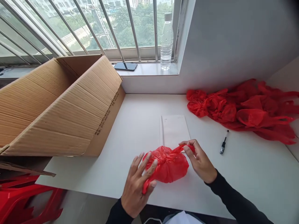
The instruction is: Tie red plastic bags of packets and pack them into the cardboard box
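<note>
A filled red plastic bag [169, 165] sits on the white table [245, 174] near its front edge. My left hand [136, 183] presses against the bag's left side and pinches one of its handles between thumb and fingers. My right hand [199, 160] pinches the other handle, pulled out to the right of the bag's top. A stack of white paper sheets [174, 130] lies just behind the bag.
A large open cardboard box [60, 105] lies on its side at the left. A heap of red plastic bags [247, 109] fills the back right. A black marker [223, 144] lies right of my hand. On the windowsill stand a water bottle [166, 42] and a phone [125, 66]. A red stool [25, 199] is at bottom left.
</note>
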{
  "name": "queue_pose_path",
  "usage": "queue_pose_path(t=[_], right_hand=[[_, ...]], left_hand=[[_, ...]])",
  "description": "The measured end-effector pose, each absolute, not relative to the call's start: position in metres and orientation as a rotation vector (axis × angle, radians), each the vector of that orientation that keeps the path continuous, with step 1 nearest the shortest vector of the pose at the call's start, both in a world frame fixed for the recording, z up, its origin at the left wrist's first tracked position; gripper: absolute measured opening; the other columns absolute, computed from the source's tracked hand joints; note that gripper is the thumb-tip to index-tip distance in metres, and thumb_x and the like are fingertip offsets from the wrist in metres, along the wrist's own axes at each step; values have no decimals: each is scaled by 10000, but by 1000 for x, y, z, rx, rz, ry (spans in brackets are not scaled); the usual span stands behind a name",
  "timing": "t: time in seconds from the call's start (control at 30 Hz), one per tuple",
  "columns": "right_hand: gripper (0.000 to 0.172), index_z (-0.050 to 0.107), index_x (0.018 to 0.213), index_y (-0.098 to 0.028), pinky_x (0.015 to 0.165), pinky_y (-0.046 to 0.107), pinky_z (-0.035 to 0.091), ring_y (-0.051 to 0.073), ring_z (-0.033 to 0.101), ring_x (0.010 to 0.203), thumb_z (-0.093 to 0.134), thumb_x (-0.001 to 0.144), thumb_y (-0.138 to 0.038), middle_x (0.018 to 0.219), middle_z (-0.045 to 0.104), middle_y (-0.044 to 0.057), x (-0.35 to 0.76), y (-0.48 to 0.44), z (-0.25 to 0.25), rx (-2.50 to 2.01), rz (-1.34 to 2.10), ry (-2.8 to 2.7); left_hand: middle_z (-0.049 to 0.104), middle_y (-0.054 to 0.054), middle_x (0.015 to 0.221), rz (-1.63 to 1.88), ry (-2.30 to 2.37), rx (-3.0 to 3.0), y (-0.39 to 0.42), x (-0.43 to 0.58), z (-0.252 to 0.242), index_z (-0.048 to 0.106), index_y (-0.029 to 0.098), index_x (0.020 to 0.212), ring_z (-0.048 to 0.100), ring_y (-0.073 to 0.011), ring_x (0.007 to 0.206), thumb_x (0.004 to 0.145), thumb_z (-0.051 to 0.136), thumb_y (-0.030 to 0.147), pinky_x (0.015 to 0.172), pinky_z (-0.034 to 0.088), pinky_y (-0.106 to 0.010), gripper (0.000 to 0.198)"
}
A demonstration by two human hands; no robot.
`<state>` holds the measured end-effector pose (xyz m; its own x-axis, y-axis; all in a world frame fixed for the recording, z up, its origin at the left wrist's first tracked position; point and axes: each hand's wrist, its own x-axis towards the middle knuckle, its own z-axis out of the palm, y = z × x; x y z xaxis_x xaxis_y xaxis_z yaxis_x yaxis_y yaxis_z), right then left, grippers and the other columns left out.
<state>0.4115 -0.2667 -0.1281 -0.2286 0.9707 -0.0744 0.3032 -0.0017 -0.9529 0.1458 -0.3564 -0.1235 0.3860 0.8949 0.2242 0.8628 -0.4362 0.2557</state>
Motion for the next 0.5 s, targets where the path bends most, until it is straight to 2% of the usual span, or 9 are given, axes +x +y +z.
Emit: queue_pose_path(t=[0.1, 0.2, 0.33, 0.43, 0.5], right_hand=[[149, 469, 1132, -258, 1097, 500, 414, 241, 472, 1337, 404, 1012, -316, 1402, 539, 82, 382, -294, -137, -1194, 967, -1828], [196, 473, 1176, -247, 1163, 585, 337, 270, 340, 1447, 416, 989, -226, 1491, 485, 81, 366, -311, -161, -1129, 705, -2090], [304, 456, 1266, -245, 1135, 606, 393, 275, 379, 1430, 419, 970, -189, 1498, 487, 72, 367, -317, -196, -1221, 521, -2209], [309, 469, 1264, -242, 1108, 604, 437, 281, 399, 1418, 428, 960, -200, 1502, 483, 66, 371, -318, -213, -1230, 463, -2252], [282, 502, 1229, -238, 1052, 598, 498, 298, 458, 1376, 431, 956, -226, 1484, 505, 74, 373, -319, -218, -1204, 398, -2251]], left_hand=[[249, -114, 1627, 404, 1480, 2638, -338, 175, -132, 272, 184, 1549, 189, -333, 1505, 1005, 420, 405, 1189, 260, -568, 605], [263, -81, 1624, 291, 1472, 2658, -330, 189, -149, 297, 201, 1538, 241, -274, 1497, 998, 440, 309, 1198, 279, -499, 569], [276, -48, 1622, 336, 1489, 2664, -336, 188, -169, 352, 206, 1518, 269, -243, 1489, 992, 452, 329, 1213, 262, -437, 549], [283, -50, 1619, 406, 1500, 2668, -341, 187, -183, 368, 180, 1510, 281, -237, 1485, 989, 463, 336, 1225, 239, -407, 552], [325, -69, 1600, 492, 1460, 2609, -340, 186, -193, 391, 181, 1501, 323, -258, 1467, 987, 468, 327, 1218, 266, -431, 539]])
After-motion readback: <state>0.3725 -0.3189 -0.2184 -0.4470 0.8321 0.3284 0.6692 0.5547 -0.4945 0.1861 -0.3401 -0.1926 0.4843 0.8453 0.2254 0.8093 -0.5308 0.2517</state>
